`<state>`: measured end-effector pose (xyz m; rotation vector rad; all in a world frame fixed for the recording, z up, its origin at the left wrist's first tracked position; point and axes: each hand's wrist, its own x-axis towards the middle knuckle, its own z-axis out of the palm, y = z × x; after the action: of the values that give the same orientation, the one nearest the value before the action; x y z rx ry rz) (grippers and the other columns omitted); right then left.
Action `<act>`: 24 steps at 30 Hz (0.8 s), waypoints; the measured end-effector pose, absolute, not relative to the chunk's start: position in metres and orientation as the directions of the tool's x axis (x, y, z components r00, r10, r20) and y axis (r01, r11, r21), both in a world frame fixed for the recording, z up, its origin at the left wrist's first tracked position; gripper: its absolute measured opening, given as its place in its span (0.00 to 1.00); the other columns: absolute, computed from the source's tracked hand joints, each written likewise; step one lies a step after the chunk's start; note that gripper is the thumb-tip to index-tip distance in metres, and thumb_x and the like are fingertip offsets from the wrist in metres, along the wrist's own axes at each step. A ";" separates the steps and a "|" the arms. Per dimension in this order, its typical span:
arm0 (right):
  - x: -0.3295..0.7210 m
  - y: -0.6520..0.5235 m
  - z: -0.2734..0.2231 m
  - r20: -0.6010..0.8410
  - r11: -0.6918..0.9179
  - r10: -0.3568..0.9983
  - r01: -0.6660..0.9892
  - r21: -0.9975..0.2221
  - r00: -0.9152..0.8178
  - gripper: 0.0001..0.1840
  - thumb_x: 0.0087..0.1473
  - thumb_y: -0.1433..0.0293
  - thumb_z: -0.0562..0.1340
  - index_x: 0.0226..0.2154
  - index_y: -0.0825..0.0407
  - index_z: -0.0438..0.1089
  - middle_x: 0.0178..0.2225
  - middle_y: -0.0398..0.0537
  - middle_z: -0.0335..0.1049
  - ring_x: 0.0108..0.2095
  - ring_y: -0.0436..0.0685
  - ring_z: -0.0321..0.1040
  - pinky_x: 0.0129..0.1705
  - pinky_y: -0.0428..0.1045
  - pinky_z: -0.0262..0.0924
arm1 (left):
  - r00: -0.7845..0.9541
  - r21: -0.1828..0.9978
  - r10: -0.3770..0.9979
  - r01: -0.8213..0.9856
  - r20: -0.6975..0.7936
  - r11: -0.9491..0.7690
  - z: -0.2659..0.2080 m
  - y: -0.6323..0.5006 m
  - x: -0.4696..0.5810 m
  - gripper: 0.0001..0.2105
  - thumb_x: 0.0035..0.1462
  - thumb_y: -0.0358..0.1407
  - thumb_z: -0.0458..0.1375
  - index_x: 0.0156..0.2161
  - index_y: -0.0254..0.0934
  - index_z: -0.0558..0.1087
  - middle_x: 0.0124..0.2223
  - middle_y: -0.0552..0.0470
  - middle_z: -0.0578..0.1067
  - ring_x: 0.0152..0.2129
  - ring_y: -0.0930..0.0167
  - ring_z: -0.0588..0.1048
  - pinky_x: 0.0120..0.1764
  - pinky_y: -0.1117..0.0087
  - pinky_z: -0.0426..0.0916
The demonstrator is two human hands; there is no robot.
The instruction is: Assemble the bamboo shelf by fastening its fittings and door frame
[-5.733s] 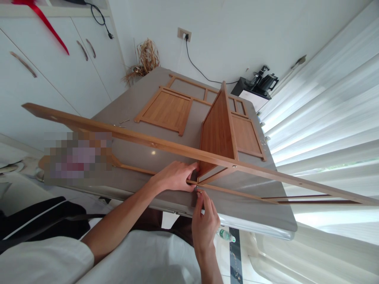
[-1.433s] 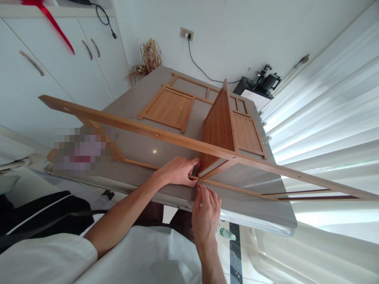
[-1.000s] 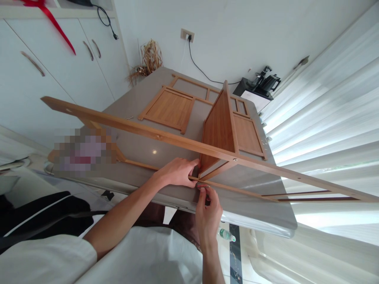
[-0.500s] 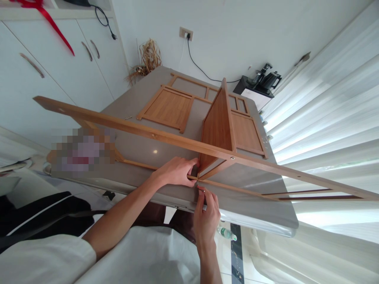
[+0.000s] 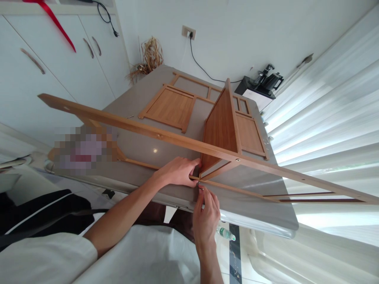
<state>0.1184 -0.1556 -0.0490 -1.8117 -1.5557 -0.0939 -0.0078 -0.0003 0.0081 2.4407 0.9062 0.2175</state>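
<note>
A light-brown wooden frame [image 5: 160,136] stands on the grey-covered table, its long upper rail slanting across the view. A slatted wooden panel [image 5: 223,122] rises upright behind it, joined to the frame. My left hand [image 5: 176,172] is closed around the lower rail [image 5: 139,162] close to the panel's bottom corner. Just in front of that joint, my right hand [image 5: 207,209] pinches a thin metal hex key [image 5: 199,184], whose end reaches the rail. The fingers partly hide the key and the fastener.
Flat wooden panels [image 5: 168,106] and another frame [image 5: 192,81] lie farther back on the table [image 5: 133,144]. White cabinets [image 5: 53,79] stand left, curtains [image 5: 331,118] hang right. A kettle [image 5: 272,82] sits on a small cabinet; a plastic bottle [image 5: 225,232] is below the table edge.
The view has shifted slightly, so the frame and panel appear a little farther right. Both hands stay at the same joint, the right still pinching the hex key.
</note>
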 end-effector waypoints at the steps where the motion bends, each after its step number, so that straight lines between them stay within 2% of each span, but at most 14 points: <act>1: 0.118 -0.155 -0.047 0.494 0.004 0.832 0.888 -0.460 0.252 0.14 0.68 0.71 0.54 0.48 0.53 0.73 0.41 0.51 0.78 0.44 0.57 0.71 0.48 0.51 0.62 | 0.763 0.524 0.645 0.563 -0.033 -0.639 0.008 0.000 -0.008 0.18 0.50 0.47 0.64 0.43 0.42 0.66 0.30 0.59 0.78 0.26 0.66 0.77 0.27 0.67 0.59; 5: 0.118 -0.153 -0.042 0.490 0.004 0.842 0.907 -0.422 0.224 0.15 0.68 0.71 0.53 0.50 0.53 0.73 0.39 0.51 0.78 0.42 0.57 0.72 0.46 0.51 0.62 | 0.767 0.518 0.642 0.559 -0.026 -0.647 0.008 0.000 -0.008 0.19 0.50 0.47 0.64 0.44 0.43 0.66 0.30 0.59 0.78 0.27 0.66 0.78 0.27 0.67 0.59; 9: 0.117 -0.152 -0.040 0.467 -0.026 0.846 0.894 -0.446 0.257 0.15 0.69 0.69 0.53 0.48 0.52 0.74 0.39 0.49 0.78 0.41 0.56 0.72 0.46 0.50 0.61 | 0.771 0.511 0.637 0.554 -0.018 -0.657 0.007 0.000 -0.008 0.19 0.50 0.46 0.64 0.44 0.43 0.66 0.29 0.59 0.79 0.26 0.65 0.78 0.27 0.67 0.59; 14: 0.116 -0.153 -0.042 0.426 -0.069 0.833 0.829 -0.555 0.354 0.15 0.69 0.65 0.54 0.45 0.51 0.75 0.39 0.49 0.78 0.40 0.56 0.72 0.45 0.50 0.62 | 0.768 0.512 0.640 0.561 -0.027 -0.651 0.008 0.000 -0.008 0.20 0.50 0.46 0.64 0.45 0.43 0.66 0.30 0.59 0.79 0.27 0.65 0.79 0.27 0.68 0.60; 19: 0.116 -0.154 -0.041 0.298 -0.165 0.810 0.684 -0.710 0.505 0.15 0.68 0.61 0.55 0.42 0.47 0.76 0.39 0.46 0.77 0.41 0.55 0.72 0.44 0.48 0.61 | 0.772 0.525 0.636 0.549 -0.019 -0.651 0.009 0.000 -0.009 0.19 0.50 0.46 0.63 0.44 0.43 0.66 0.30 0.59 0.79 0.27 0.66 0.78 0.27 0.68 0.60; 24: 0.115 -0.153 -0.044 0.219 -0.219 0.786 0.592 -0.776 0.578 0.16 0.66 0.57 0.56 0.43 0.46 0.76 0.41 0.46 0.77 0.43 0.56 0.72 0.43 0.48 0.61 | 0.767 0.518 0.642 0.551 -0.005 -0.654 0.008 -0.001 -0.009 0.18 0.50 0.46 0.63 0.43 0.42 0.66 0.30 0.59 0.79 0.26 0.66 0.77 0.27 0.68 0.59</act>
<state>0.1153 -0.1527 -0.0444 -1.9210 -1.1085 0.2754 -0.0086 -0.0006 0.0082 2.4592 0.8952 0.2435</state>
